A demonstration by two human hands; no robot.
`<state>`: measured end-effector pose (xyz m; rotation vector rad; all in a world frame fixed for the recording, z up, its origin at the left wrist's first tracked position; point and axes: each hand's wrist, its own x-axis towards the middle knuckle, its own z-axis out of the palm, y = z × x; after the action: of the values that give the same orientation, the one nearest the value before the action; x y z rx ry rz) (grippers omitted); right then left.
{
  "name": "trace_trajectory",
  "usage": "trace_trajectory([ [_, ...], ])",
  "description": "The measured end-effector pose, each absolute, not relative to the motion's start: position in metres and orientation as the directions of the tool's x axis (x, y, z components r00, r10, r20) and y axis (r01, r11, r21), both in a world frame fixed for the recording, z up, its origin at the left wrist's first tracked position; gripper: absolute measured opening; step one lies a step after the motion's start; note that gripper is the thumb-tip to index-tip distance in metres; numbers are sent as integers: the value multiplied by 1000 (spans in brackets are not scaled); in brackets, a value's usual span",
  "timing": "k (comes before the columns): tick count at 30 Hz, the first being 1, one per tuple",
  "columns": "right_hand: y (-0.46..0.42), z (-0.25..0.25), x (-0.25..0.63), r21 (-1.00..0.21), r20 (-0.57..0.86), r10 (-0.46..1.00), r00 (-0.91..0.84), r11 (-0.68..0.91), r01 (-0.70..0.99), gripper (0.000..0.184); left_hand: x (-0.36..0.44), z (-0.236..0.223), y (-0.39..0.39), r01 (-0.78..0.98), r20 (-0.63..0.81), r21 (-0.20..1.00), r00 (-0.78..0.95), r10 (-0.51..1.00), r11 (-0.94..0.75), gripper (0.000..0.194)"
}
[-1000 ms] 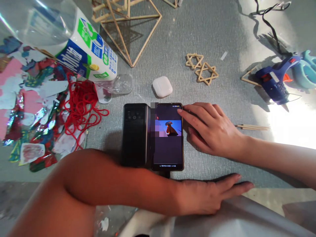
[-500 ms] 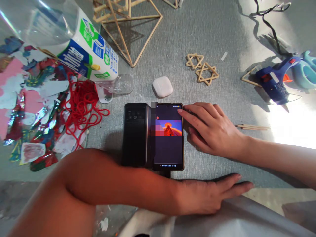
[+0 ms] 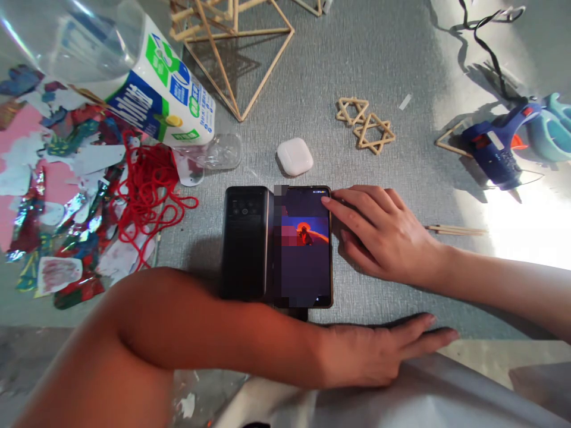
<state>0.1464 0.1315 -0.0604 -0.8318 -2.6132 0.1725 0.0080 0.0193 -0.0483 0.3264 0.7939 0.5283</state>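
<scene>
A lit smartphone (image 3: 307,267) lies flat on the grey cloth, with a dark scene and a red-orange figure on its screen. Right beside it is a second black phone (image 3: 244,255), its upper end showing round lens-like shapes. My right hand (image 3: 379,232) rests palm down to the right of the lit phone, fingers loosely apart, the index fingertip on its upper right edge. My left hand (image 3: 370,356) lies at the near table edge, fingers stretched to the right, holding nothing. The left forearm crosses just below both phones. Above them sits a white earbud case (image 3: 295,156).
Two small stick stars (image 3: 373,132) lie beyond the case. A blue glue gun (image 3: 495,145) with a cable stands at right. Thin sticks (image 3: 457,229) lie behind my right hand. At left are a large plastic bottle (image 3: 178,101), red string (image 3: 149,184) and scraps; a stick frame (image 3: 267,71) stands behind.
The picture on the lit phone's screen has changed a little, and the line of text at its bottom has gone. Both hands have stayed in place.
</scene>
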Motion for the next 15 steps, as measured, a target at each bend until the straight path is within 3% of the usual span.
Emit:
trace_trajectory([
  [1,132,-60,146,-227,330,576,-748,817,529,55,8,-49,18,-339,-505,307,734,454,889,50],
  [2,132,-60,146,-224,331,574,-749,819,529,55,7,-50,16,-390,-410,221,794,448,894,61],
  [4,132,-61,147,-218,331,571,-751,821,527,54,7,-53,13,-438,-242,296,825,511,849,78],
  [5,132,-61,147,-217,331,570,-752,821,528,54,7,-54,11,-456,-203,357,814,544,815,81],
  [6,132,-61,147,-216,331,571,-751,821,529,54,7,-55,10,-446,-199,343,826,528,827,81],
  [7,132,-61,146,-215,331,573,-750,819,531,54,7,-56,10,-426,-246,219,847,472,878,78],
  [8,132,-61,146,-216,332,575,-748,818,533,54,7,-56,10,-398,-316,-37,875,367,917,73],
  [9,131,-61,146,-216,333,576,-746,817,534,54,7,-56,11,-359,-374,-409,905,205,839,70],
  [10,131,-61,146,-217,334,577,-745,817,535,53,7,-56,12,-314,-366,-774,930,15,550,71],
  [11,131,-61,146,-218,335,578,-744,816,535,53,6,-55,14,-264,-277,-959,951,-136,106,77],
  [12,131,-61,146,-220,335,579,-744,815,536,53,6,-55,15,-222,-167,-930,965,-202,-294,84],
  [13,131,-61,146,-224,334,580,-743,815,535,53,6,-54,16,-207,-112,-835,971,-211,-510,88],
  [14,131,-61,146,-227,333,581,-743,814,535,54,7,-53,16,-215,-115,-821,970,-216,-528,89],
  [15,131,-61,146,-231,333,581,-743,814,533,54,7,-52,16,-246,-170,-894,960,-225,-373,89],
])
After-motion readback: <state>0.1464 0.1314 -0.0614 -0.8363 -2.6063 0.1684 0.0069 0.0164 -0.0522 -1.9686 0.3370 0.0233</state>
